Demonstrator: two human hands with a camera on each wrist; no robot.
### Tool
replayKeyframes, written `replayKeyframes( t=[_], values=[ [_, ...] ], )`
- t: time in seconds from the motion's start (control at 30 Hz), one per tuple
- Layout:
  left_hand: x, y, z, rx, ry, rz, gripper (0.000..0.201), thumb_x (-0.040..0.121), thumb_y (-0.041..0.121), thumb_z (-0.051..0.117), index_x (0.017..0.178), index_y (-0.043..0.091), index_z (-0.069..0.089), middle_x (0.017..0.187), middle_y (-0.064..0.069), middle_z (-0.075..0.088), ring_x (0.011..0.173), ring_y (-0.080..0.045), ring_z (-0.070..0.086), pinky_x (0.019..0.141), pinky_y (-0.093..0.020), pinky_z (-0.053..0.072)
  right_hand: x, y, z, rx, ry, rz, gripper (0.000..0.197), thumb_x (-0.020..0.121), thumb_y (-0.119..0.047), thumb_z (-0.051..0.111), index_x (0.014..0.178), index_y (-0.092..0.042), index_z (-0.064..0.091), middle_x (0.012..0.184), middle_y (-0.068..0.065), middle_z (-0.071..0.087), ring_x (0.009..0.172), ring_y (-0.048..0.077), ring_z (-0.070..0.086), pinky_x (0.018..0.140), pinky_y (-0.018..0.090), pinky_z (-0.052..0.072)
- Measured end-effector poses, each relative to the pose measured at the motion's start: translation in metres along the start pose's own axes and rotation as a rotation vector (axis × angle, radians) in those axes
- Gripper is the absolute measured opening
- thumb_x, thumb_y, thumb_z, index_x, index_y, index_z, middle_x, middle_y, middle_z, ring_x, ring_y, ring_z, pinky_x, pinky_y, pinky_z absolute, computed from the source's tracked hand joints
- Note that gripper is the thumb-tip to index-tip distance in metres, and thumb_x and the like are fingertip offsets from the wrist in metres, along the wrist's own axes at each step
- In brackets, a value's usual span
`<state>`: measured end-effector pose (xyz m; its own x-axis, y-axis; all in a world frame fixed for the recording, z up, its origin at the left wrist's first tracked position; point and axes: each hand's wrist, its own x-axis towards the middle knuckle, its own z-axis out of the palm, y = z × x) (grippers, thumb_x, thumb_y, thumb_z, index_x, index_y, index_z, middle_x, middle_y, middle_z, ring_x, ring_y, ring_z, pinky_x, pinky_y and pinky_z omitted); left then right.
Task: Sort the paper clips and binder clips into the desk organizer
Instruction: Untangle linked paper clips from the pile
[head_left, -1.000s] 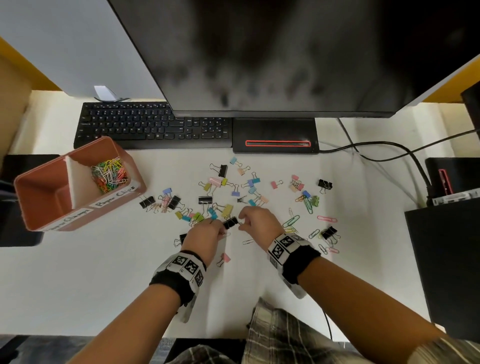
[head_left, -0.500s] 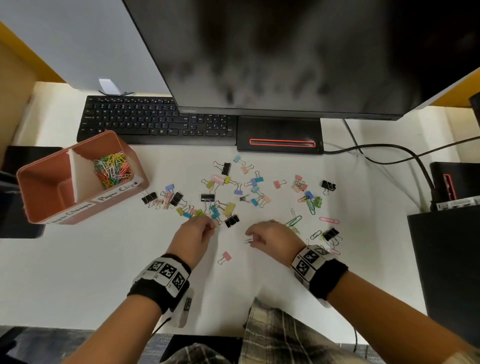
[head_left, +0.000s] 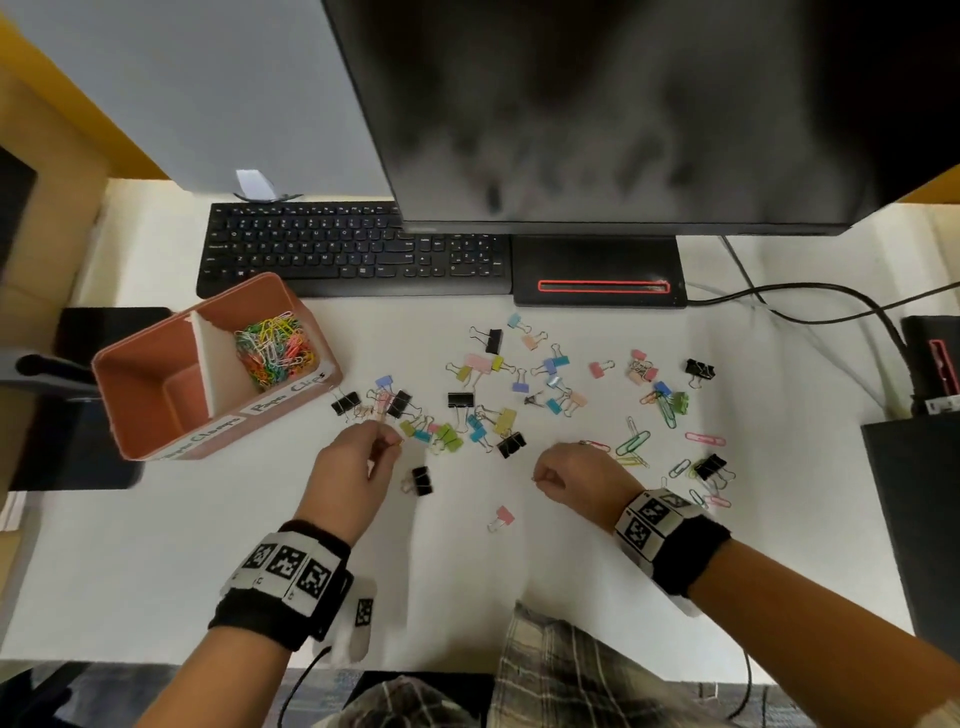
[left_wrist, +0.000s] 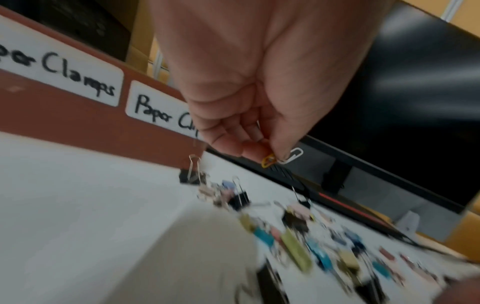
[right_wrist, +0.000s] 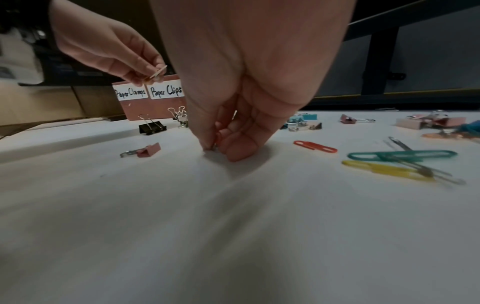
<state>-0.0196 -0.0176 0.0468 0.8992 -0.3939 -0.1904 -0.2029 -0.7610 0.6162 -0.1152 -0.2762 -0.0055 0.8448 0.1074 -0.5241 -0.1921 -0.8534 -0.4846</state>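
A terracotta desk organizer (head_left: 156, 343) stands at the left; its right compartment holds coloured paper clips (head_left: 272, 353), and its labels (right_wrist: 166, 91) read Paper Clamps and Paper Clips. My left hand (head_left: 387, 441) is raised just right of it and pinches a white paper clip (left_wrist: 293, 155) and an orange one (left_wrist: 269, 160). My right hand (head_left: 537, 480) is down on the desk, with thumb and fingers pinching a small paper clip (right_wrist: 214, 147). Several coloured binder clips (head_left: 467, 400) lie scattered mid-desk. Loose paper clips (head_left: 634, 441) lie to the right.
A black keyboard (head_left: 353, 249) and a monitor (head_left: 623, 104) on its base (head_left: 597, 260) line the back. Cables (head_left: 805, 296) run to black boxes (head_left: 914, 519) at the right. A black binder clip (head_left: 422, 480) and a pink one (head_left: 503, 517) lie between my hands.
My hands have drawn apart. The left has risen and moved left with its paper clips. The right has moved right and dropped to the desk onto a paper clip.
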Motion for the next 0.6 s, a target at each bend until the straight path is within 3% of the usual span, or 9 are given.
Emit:
replayKeyframes(
  t=[0.1, 0.23, 0.33, 0.4, 0.5, 0.6],
  values=[
    [0.011, -0.014, -0.038, 0.0, 0.099, -0.013, 0.005, 0.087, 0.01, 0.058, 0.087, 0.011, 0.062, 0.082, 0.002, 0.063, 0.074, -0.012, 0.056, 0.063, -0.006, 0.035, 0.005, -0.018, -0.004, -0.035, 0.004, 0.011, 0.013, 0.088, -0.023, 0.055, 0.093, -0.015, 0.065, 0.094, 0.002, 0.065, 0.084, 0.018, 0.06, 0.079, 0.03, 0.049],
    [0.032, -0.03, -0.099, 0.021, 0.252, -0.03, 0.003, 0.086, 0.008, 0.06, 0.087, 0.008, 0.062, 0.082, -0.001, 0.062, 0.073, -0.015, 0.057, 0.064, -0.019, 0.04, 0.028, -0.092, -0.045, 0.095, 0.199, -0.115, 0.011, 0.088, -0.018, 0.057, 0.077, -0.019, 0.059, 0.077, -0.004, 0.058, 0.069, 0.012, 0.053, 0.067, 0.023, 0.042],
    [0.058, -0.045, -0.133, 0.039, 0.271, -0.138, 0.005, 0.086, 0.012, 0.06, 0.09, 0.012, 0.062, 0.084, 0.002, 0.06, 0.078, -0.014, 0.055, 0.075, -0.025, 0.04, 0.072, -0.17, -0.072, 0.205, 0.344, -0.279, 0.005, 0.086, -0.015, 0.06, 0.086, -0.015, 0.065, 0.084, -0.001, 0.062, 0.074, 0.012, 0.058, 0.071, 0.019, 0.047],
    [0.077, -0.051, -0.144, 0.059, 0.261, -0.205, 0.005, 0.085, 0.014, 0.061, 0.089, 0.015, 0.063, 0.085, 0.002, 0.061, 0.079, -0.013, 0.055, 0.077, -0.024, 0.039, 0.113, -0.216, -0.078, 0.229, 0.384, -0.347, 0.007, 0.083, -0.013, 0.062, 0.088, -0.014, 0.067, 0.087, 0.003, 0.063, 0.077, 0.015, 0.06, 0.074, 0.023, 0.049],
    [0.095, -0.06, -0.143, 0.055, 0.173, -0.274, 0.015, 0.084, 0.017, 0.063, 0.097, 0.01, 0.068, 0.094, -0.001, 0.066, 0.085, -0.015, 0.058, 0.085, -0.024, 0.042, 0.167, -0.261, -0.075, 0.18, 0.308, -0.285, 0.016, 0.083, -0.016, 0.064, 0.099, -0.011, 0.067, 0.1, 0.009, 0.062, 0.089, 0.021, 0.061, 0.085, 0.034, 0.05],
    [0.096, -0.061, -0.139, 0.045, 0.165, -0.261, 0.026, 0.086, 0.014, 0.057, 0.112, 0.013, 0.063, 0.115, -0.007, 0.065, 0.105, -0.021, 0.06, 0.101, -0.039, 0.044, 0.176, -0.265, -0.071, 0.184, 0.27, -0.218, 0.03, 0.086, -0.027, 0.062, 0.112, -0.013, 0.061, 0.108, 0.007, 0.063, 0.095, 0.019, 0.061, 0.088, 0.035, 0.052]
  ],
)
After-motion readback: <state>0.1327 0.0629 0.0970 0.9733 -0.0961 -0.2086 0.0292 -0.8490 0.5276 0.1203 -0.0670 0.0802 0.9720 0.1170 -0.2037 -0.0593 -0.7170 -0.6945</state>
